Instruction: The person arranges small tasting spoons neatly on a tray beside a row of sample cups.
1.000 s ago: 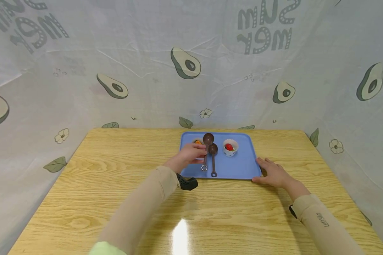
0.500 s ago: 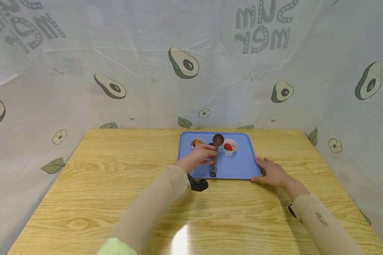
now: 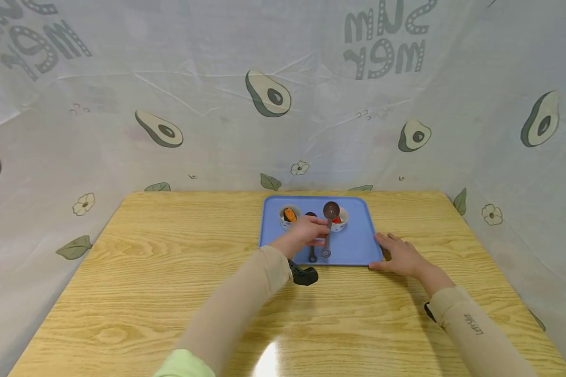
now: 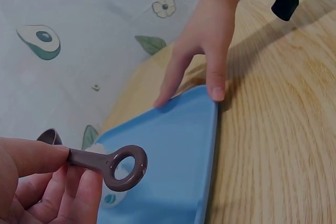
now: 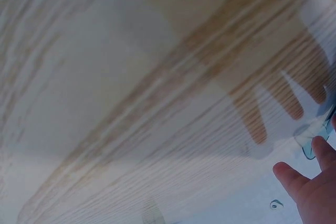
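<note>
My left hand [image 3: 308, 230] pinches the handle of a brown measuring spoon [image 3: 331, 210] over the blue tray [image 3: 354, 248]. Its round bowl points away from me and overlaps a white cup [image 3: 344, 215] that has a red piece [image 3: 336, 220] in it. The ring at the handle's end [image 4: 126, 167] shows close up in the left wrist view. A second brown spoon [image 3: 313, 257] lies on the tray, partly hidden behind my left hand. With fingers spread and fairly straight, my right hand [image 3: 400, 255] rests at the tray's near right corner.
Left on the tray stands another white cup [image 3: 285, 224] with an orange and dark piece [image 3: 290, 214]. The tray lies on a wood-grain table [image 3: 193, 251], towards its back edge. A printed cloth [image 3: 207, 146] hangs behind and at both sides.
My left hand has moved right with the measuring spoon, past the second spoon to in front of the red piece's cup. The left cup has come into fuller view. My right hand keeps its place.
</note>
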### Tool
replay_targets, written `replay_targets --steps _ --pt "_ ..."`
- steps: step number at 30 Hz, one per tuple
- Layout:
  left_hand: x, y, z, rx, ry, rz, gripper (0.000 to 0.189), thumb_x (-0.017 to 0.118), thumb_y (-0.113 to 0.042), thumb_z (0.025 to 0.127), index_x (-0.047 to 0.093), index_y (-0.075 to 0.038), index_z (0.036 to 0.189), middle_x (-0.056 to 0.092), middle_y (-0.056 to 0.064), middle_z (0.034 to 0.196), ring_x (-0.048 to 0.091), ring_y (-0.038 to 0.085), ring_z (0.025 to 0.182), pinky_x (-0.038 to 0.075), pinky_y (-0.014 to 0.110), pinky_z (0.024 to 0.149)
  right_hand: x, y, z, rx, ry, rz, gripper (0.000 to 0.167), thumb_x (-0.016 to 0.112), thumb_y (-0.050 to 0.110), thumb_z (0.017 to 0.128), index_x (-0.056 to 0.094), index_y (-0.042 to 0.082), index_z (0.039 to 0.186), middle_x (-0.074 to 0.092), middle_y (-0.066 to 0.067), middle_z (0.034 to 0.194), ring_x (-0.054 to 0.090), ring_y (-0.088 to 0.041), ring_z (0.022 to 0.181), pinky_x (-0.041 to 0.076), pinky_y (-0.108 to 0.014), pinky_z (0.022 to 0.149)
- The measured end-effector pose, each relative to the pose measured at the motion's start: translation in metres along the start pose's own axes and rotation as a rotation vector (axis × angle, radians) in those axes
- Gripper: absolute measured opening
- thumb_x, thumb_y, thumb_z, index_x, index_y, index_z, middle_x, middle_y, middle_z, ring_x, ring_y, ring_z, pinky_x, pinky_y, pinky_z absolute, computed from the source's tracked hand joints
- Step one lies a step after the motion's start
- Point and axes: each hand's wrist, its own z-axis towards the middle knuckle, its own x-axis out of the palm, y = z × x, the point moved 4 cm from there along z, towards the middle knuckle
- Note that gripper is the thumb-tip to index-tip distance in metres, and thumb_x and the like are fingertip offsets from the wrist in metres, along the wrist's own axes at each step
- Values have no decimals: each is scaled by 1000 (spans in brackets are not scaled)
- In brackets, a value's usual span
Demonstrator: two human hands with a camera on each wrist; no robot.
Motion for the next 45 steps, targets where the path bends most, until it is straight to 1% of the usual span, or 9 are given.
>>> replay_targets --steps 13,20,23,24,28,31,35,40,45 --pt "25 1 12 2 37 -58 36 59 -1 88 57 -1 125 59 17 122 60 29 109 55 36 86 -1 -2 -1 -1 -20 -15 97 64 58 79 27 -2 145 30 -24 148 21 -48 136 18 -70 104" --pt "36 16 42 85 46 -77 33 67 -2 82 63 -3 115 63 12 109 66 22 92 58 32 72 0 -4 0 3 -23 -17 97 64 58 79 27 -2 145 31 -24 148 22 -48 136 19 -70 104" --pt "42 14 40 79 25 -75 35 65 -2 84 61 -2 118 62 14 114 66 25 96 58 34 75 0 -3 0 2 -23 -20 96 65 57 79 28 -1 145 32 -23 148 22 -48 136 19 -70 103" --pt "44 8 31 46 7 -60 36 62 0 86 58 0 122 59 16 119 64 28 103 57 36 81 0 -3 0 2 -21 -21 96 65 57 79 28 -1 145 32 -23 148 23 -48 136 20 -70 103" --pt "52 8 35 58 -30 -32 40 61 1 86 56 2 125 58 17 121 64 28 103 56 36 82 -1 -1 1 3 -22 -18 94 65 55 79 29 -2 145 33 -23 147 23 -48 136 20 -70 103" --pt "56 28 72 117 -11 -60 36 68 -1 81 62 0 116 64 14 105 68 23 84 58 32 68 -1 0 1 -1 -27 -22 93 65 54 80 29 -2 145 34 -23 147 24 -48 136 21 -70 103" --pt "62 39 92 109 7 -78 32 68 -1 80 64 -1 112 66 15 97 69 26 77 59 34 65 -1 1 0 -6 -26 -18 92 66 52 80 29 -2 145 34 -23 147 23 -48 136 21 -70 102" --pt "67 11 44 77 -52 -9 31 59 2 87 61 5 118 65 20 106 69 29 88 58 32 72 -2 0 0 -5 -27 -17 91 66 51 81 29 -2 144 34 -24 147 24 -49 135 21 -70 103" --pt "71 4 30 81 -61 26 29 60 0 87 61 4 116 66 18 105 68 28 88 58 28 70 -3 0 0 -10 -33 -24 91 67 51 80 30 -2 144 35 -24 146 25 -49 135 22 -70 102"
